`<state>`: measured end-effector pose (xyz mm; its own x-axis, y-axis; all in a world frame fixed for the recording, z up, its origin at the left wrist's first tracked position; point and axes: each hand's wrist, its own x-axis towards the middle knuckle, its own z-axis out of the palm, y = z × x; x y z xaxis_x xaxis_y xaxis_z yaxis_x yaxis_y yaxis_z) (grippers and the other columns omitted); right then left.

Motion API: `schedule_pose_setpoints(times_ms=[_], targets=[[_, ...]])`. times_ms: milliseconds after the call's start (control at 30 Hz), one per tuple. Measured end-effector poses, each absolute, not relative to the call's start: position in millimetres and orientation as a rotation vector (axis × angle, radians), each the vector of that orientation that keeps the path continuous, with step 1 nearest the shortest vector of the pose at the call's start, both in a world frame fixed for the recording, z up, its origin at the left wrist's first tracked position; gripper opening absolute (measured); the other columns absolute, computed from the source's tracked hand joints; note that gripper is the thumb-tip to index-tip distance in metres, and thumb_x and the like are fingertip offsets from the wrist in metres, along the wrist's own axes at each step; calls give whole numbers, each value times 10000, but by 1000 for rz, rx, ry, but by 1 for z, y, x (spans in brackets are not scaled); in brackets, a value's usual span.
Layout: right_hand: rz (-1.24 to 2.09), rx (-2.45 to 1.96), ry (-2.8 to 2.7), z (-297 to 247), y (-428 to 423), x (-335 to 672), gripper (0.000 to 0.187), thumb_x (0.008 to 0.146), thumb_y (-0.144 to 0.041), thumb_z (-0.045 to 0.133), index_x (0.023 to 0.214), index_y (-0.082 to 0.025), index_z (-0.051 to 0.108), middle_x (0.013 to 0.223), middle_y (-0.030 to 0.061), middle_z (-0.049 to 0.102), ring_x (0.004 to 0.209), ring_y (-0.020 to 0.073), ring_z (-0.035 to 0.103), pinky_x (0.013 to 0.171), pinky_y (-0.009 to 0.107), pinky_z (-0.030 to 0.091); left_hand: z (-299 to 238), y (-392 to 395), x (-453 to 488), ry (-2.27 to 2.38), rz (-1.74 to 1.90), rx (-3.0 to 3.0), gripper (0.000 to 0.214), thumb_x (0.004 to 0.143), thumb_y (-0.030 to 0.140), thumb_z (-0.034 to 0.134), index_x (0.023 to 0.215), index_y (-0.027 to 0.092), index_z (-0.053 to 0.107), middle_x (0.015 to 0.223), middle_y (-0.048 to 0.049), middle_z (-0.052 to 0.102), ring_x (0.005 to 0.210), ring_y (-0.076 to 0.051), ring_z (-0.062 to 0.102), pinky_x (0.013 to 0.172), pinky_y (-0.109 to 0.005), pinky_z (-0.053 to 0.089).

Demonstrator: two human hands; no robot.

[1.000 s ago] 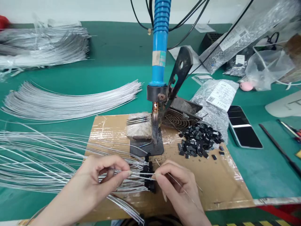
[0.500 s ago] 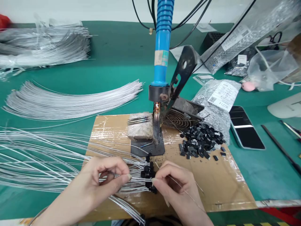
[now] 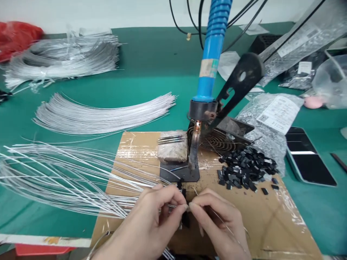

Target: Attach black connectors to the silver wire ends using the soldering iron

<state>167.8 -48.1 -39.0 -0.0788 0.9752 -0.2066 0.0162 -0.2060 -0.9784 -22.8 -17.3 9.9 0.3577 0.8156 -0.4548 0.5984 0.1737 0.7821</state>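
My left hand (image 3: 165,216) is closed in a pinch, its fingertips around the end of a thin white cable that is mostly hidden. Facing it almost tip to tip, my right hand (image 3: 219,220) also pinches; a thin wire (image 3: 217,215) runs through its fingers and out over the palm. What lies exactly between the two pinches is too small to make out. Behind and under the left hand spreads a loose bunch of white cables (image 3: 116,177), with black connectors (image 3: 185,218) at their ends, partly covered by the fingers.
A blue-handled soldering iron (image 3: 210,72) stands tip-down over a black pad, beside a tip-cleaning block (image 3: 172,153) with metal rods on it. Black plastic pieces (image 3: 248,168) lie piled on the cardboard (image 3: 273,216). Farther off are cable bundles (image 3: 105,113) and a phone (image 3: 309,155).
My left hand has slid right along the cable, so its fingertips now almost meet those of my right hand. The view has shifted left, and the connectors are more covered.
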Motion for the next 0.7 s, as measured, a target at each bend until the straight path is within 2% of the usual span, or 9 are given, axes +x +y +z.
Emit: schedule_pose_setpoints(times_ms=[67,167,233,333,433,600,700], targets=[[1416,-1331,-1047,-41,-49,168,378,1048,-480,616,840,-224,801,728,-7,568,594,121,541,562,269,389,6,-16,-22,1335,334,1414,260,1034,356,534,824,238,632,719,28,577,676,-166,512,616,-280,363],[1397,-1301,-789,-44,-50,169,572,1067,-646,449,1008,-237,844,769,7,570,600,134,555,558,267,448,1,-14,-22,1349,438,1303,280,1019,389,555,806,232,647,676,35,564,644,-158,490,607,-281,355],[1374,-1312,-642,-45,-51,171,599,1056,-686,435,986,-241,830,716,-7,554,577,130,534,539,252,432,0,-13,-20,1358,478,1277,271,1003,383,573,792,230,650,667,36,566,641,-156,489,613,-280,360],[1281,-1336,-665,-44,-51,171,584,1088,-611,442,819,-227,791,644,-14,538,560,123,517,542,251,395,-1,-13,-18,1380,504,1267,261,979,379,598,773,229,652,670,32,576,635,-154,485,608,-281,358],[1239,-1385,-847,-39,-50,169,491,1087,-496,530,774,-218,787,651,-11,546,562,119,522,542,263,381,0,-13,-16,1417,514,1255,247,957,383,627,772,226,674,684,20,597,631,-154,486,582,-278,340],[1273,-1410,-1006,-33,-48,163,210,960,-352,732,801,-235,804,720,-12,604,555,109,530,519,267,354,2,-12,-17,1415,508,1260,259,974,383,621,790,217,694,706,7,626,644,-154,495,591,-276,352],[1276,-1396,-1035,-35,-48,160,138,897,-283,787,770,-233,806,684,-13,604,577,123,538,537,265,381,0,-12,-19,1391,505,1286,265,985,375,623,786,217,697,700,8,632,641,-155,508,591,-269,373]])
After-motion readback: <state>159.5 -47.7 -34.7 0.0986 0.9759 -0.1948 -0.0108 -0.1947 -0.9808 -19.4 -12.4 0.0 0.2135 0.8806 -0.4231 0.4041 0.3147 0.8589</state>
